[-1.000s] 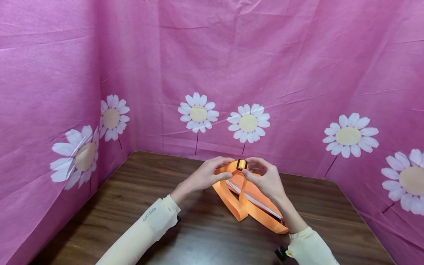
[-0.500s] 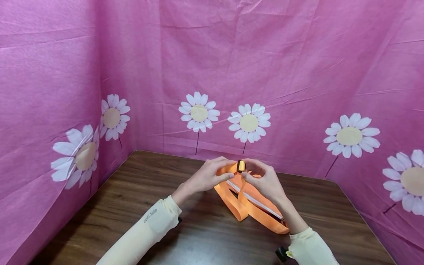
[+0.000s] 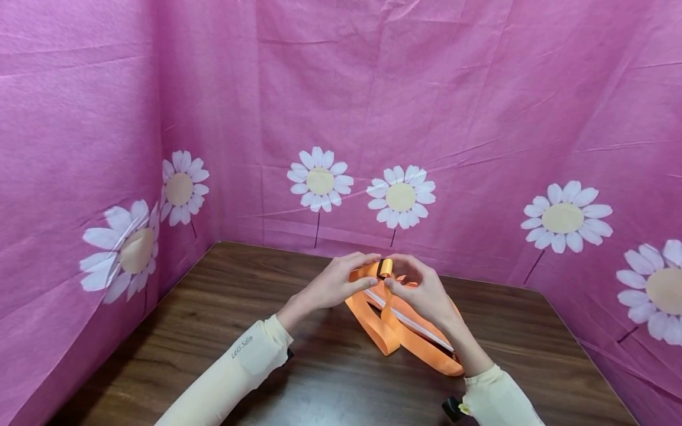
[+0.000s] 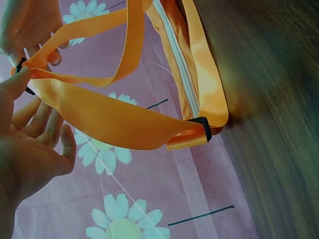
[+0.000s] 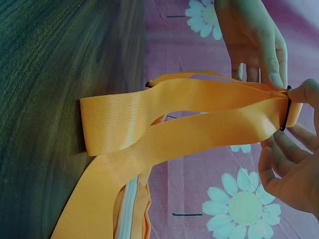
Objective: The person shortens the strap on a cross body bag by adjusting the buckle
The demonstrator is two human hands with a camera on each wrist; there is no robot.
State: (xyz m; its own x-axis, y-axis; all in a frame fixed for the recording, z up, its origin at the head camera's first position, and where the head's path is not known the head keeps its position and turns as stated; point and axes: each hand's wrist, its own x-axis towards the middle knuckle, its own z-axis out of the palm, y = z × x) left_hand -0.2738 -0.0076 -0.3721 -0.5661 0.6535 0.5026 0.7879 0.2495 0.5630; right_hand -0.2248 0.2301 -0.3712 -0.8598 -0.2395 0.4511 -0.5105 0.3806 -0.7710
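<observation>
An orange bag [image 3: 418, 313] with a white zipper [image 5: 127, 206] lies on the table, and its orange webbing strap [image 3: 367, 325] loops up in front. Both hands hold the strap above the bag at a black slider buckle [image 3: 380, 269]. My left hand [image 3: 341, 279] pinches the strap on the buckle's left side between thumb and fingers. On the other side my right hand [image 3: 423, 290] pinches the short strap loop coming through the buckle. A second black buckle [image 4: 205, 128] joins strap and bag in the left wrist view. The bag's right part is partly hidden behind the right forearm.
The brown wood-grain table [image 3: 245, 284] reaches back to a pink curtain [image 3: 453, 89] printed with white daisies. This curtain stands around the left, back and right sides. A black wrist device [image 3: 453, 408] sits at the right sleeve.
The slider buckle has shifted slightly left and turned, and more of the strap loop shows on its right. The right hand's fingers moved slightly left with it. The bag stays in place.
</observation>
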